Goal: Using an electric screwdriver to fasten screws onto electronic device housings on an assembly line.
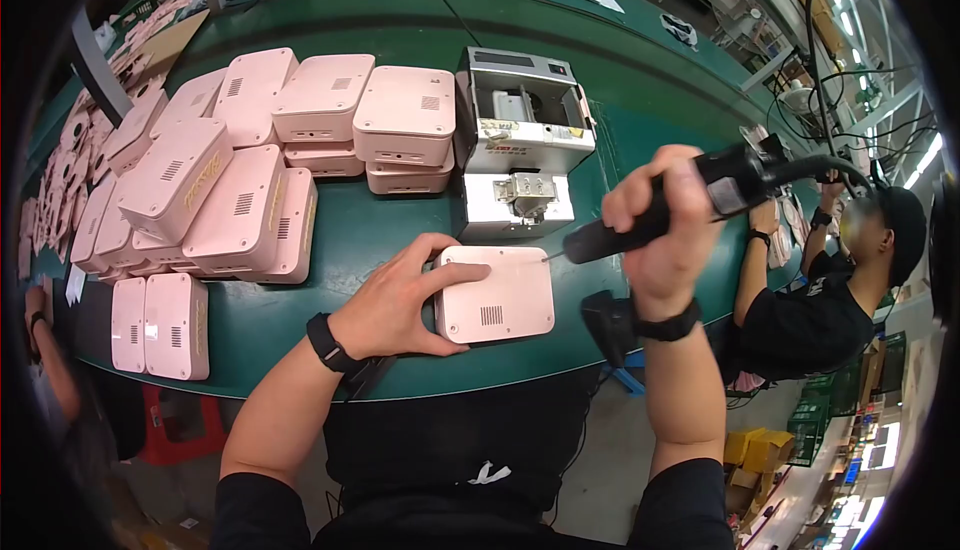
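Observation:
A pale pink plastic casing [520, 295] lies flat on the green tabletop before me, its vent slots and corner holes facing up. My left hand [405, 295] grips its left end, thumb and fingers spread over the top and side. In my right hand [668, 230] is a black electric screwdriver [598, 242], the fist wrapped round its body. Its thin bit points left to the casing's far right corner; whether it sits in the hole there I cannot tell. Just beyond the casing stands a grey and white screw feeder [520, 150].
Several more pink casings [240, 205] are piled on the left, some stacked. Two stand side by side [160, 328] near the table's front edge. A dark cable [825, 165] runs from the screwdriver to the right. Another person [815, 290] works at the right; a red stool [182, 428] is below left.

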Action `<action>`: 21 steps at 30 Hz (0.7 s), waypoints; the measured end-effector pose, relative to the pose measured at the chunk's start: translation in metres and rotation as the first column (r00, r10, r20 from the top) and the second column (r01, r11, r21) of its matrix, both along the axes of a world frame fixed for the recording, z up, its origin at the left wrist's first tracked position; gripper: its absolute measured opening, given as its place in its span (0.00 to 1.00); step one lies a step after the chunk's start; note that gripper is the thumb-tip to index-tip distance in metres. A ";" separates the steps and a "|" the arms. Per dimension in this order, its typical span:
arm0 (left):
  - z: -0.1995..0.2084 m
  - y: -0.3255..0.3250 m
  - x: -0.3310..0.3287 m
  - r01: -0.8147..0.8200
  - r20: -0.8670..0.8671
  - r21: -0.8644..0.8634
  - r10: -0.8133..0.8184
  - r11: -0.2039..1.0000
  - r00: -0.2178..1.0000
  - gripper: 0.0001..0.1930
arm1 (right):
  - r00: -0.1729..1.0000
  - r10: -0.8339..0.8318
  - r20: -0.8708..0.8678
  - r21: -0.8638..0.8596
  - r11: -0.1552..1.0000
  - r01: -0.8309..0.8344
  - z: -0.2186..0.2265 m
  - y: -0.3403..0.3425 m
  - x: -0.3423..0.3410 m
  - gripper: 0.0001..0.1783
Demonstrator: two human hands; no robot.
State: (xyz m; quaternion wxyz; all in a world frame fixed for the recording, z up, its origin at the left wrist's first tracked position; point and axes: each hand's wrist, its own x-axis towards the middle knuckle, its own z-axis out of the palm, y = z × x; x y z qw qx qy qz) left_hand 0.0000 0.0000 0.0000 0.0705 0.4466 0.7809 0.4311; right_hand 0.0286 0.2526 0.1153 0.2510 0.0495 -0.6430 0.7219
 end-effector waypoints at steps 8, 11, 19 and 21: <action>-0.004 0.004 -0.001 -0.023 -0.019 0.008 0.023 1.000 1.000 0.40 | 1.000 0.010 -0.027 0.013 1.000 -0.009 -0.013 0.002 -0.005 0.13; -0.004 0.004 0.000 -0.033 -0.004 0.012 0.033 0.999 0.999 0.39 | 1.000 0.005 -0.015 -0.001 1.000 -0.005 -0.013 0.002 -0.004 0.13; -0.003 0.001 0.001 -0.018 0.016 -0.022 0.019 1.000 1.000 0.40 | 0.998 0.045 -0.042 0.018 0.999 -0.044 0.002 -0.001 -0.011 0.12; -0.003 0.001 0.000 -0.018 0.004 -0.018 0.018 1.000 1.000 0.40 | 0.995 0.054 -0.090 -0.018 0.998 -0.055 0.014 -0.008 -0.014 0.12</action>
